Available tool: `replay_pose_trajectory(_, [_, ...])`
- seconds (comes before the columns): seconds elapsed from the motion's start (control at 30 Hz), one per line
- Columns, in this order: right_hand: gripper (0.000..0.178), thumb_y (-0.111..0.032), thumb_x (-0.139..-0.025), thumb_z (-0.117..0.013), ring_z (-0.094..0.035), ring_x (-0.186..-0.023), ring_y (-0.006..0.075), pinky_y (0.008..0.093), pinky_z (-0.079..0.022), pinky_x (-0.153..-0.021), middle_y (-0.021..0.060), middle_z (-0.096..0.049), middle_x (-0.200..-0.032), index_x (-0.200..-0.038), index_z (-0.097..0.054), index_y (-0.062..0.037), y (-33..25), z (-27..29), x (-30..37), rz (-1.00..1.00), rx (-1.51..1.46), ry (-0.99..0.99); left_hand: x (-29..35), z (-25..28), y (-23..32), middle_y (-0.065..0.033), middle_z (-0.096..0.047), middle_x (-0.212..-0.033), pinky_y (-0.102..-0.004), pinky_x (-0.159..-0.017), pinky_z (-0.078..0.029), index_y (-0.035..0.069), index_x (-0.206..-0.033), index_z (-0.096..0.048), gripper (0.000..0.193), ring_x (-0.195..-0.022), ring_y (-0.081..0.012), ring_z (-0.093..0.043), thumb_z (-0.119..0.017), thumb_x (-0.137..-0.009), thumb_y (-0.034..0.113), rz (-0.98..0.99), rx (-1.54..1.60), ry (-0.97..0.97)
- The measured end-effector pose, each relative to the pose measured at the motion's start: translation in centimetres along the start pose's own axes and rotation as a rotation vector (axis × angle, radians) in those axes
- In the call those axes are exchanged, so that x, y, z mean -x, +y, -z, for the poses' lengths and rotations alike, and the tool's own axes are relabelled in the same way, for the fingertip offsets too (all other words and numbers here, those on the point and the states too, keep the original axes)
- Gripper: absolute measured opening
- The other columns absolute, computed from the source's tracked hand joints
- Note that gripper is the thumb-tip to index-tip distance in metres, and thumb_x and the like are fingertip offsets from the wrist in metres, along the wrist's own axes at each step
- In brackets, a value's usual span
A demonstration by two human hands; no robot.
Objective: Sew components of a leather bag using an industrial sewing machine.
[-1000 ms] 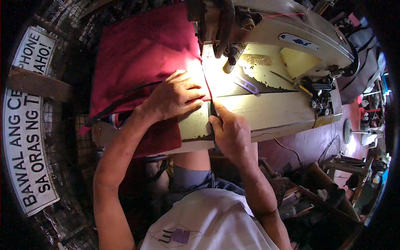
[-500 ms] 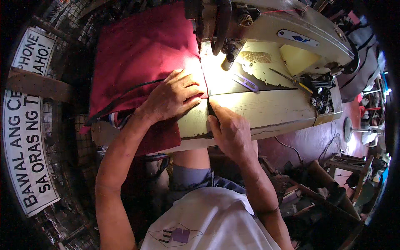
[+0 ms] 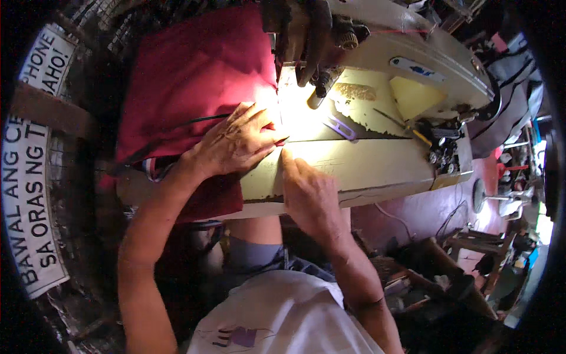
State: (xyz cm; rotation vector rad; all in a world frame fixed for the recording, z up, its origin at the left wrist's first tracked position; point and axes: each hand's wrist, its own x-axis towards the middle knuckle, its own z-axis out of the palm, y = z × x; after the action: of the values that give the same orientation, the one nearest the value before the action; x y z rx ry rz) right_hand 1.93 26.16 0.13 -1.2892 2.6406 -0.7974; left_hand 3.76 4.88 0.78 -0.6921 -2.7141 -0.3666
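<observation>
Red cloth [image 3: 194, 76] is spread over the left of the sewing machine bed, its right edge running under the machine head [image 3: 318, 47]. My left hand [image 3: 233, 141] lies on the cloth near its front right corner, fingers stretched out and pressing on it. Beside those fingertips, my right hand [image 3: 312, 189] has its fingers bent, with thumb and index closed at a small folded bit of the cloth's edge. The exact grip is partly hidden. A dark strip [image 3: 203, 118] crosses the cloth left of my left hand. Bright lamp light washes out the needle area.
On the machine bed [image 3: 365, 159] lie a purple thread snipper [image 3: 340, 127] and a yellow-handled screwdriver [image 3: 420, 135]. Small metal parts and bobbins [image 3: 443, 150] fill the tray at the right end. Wire mesh with a white sign [image 3: 35, 200] stands at left.
The view has shifted slightly. My right hand has come closer to my left fingertips, and the cloth's corner is now folded between them. The left hand stays on the cloth.
</observation>
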Motion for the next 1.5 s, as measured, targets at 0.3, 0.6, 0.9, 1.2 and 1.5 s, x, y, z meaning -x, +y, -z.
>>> replay_pose_trajectory(0.3, [0.047,-0.007,-0.086,-0.059,-0.064,-0.081,0.0361,0.0458,-0.051,-0.068,0.0159,-0.060,-0.089,-0.132,-0.052,0.0012,-0.4,0.2,-0.1,0.015,0.000,-0.038,0.4,-0.3,-0.1,-0.0070,-0.062,-0.119,-0.0430,-0.102,-0.042,0.009,-0.112,-0.069,0.026,-0.118,-0.0261,-0.055,-0.065,-0.089,0.020,-0.014,0.031,-0.012])
replay_pose_trajectory(0.6, [0.049,-0.006,-0.085,-0.061,-0.062,-0.075,0.0337,0.0449,-0.050,-0.064,0.0148,-0.058,-0.085,-0.132,-0.052,0.0022,0.0,0.5,0.0,-0.006,-0.013,-0.050,0.3,-0.4,-0.3,-0.0061,-0.065,-0.121,-0.0454,-0.103,-0.041,0.009,-0.111,-0.069,0.026,-0.120,-0.0265,-0.056,-0.068,-0.087,0.020,0.002,0.076,-0.039])
replay_pose_trajectory(0.9, [0.053,-0.007,-0.081,-0.066,-0.064,-0.072,0.0323,0.0435,-0.050,-0.063,0.0164,-0.063,-0.082,-0.131,-0.053,0.0038,0.1,-0.3,-2.0,-0.027,0.038,-0.022,-1.0,0.4,-2.6,-0.0052,-0.064,-0.116,-0.0417,-0.100,-0.042,0.009,-0.106,-0.069,0.027,-0.113,-0.0257,-0.056,-0.067,-0.084,0.024,-0.069,0.013,-0.087])
replay_pose_trajectory(1.2, [0.039,-0.009,-0.088,-0.064,-0.064,-0.069,0.0338,0.0456,-0.051,-0.064,0.0164,-0.063,-0.076,-0.125,-0.060,0.0002,0.6,0.4,-3.0,-0.036,-0.054,0.023,-1.2,0.3,-3.7,-0.0066,-0.062,-0.115,-0.0419,-0.100,-0.042,0.008,-0.106,-0.067,0.029,-0.113,-0.0248,-0.056,-0.062,-0.081,0.023,-0.093,-0.039,-0.043])
replay_pose_trajectory(1.5, [0.052,-0.010,-0.077,-0.075,-0.053,-0.102,0.0319,0.0421,-0.045,-0.089,0.0135,-0.054,-0.107,-0.127,-0.061,-0.0007,7.8,3.7,-4.3,-0.013,0.133,0.278,-1.7,0.5,-1.7,-0.0079,-0.061,-0.112,-0.0480,-0.105,-0.041,0.007,-0.110,-0.065,0.030,-0.113,-0.0253,-0.056,-0.059,-0.082,0.014,-0.092,-0.220,-0.059])
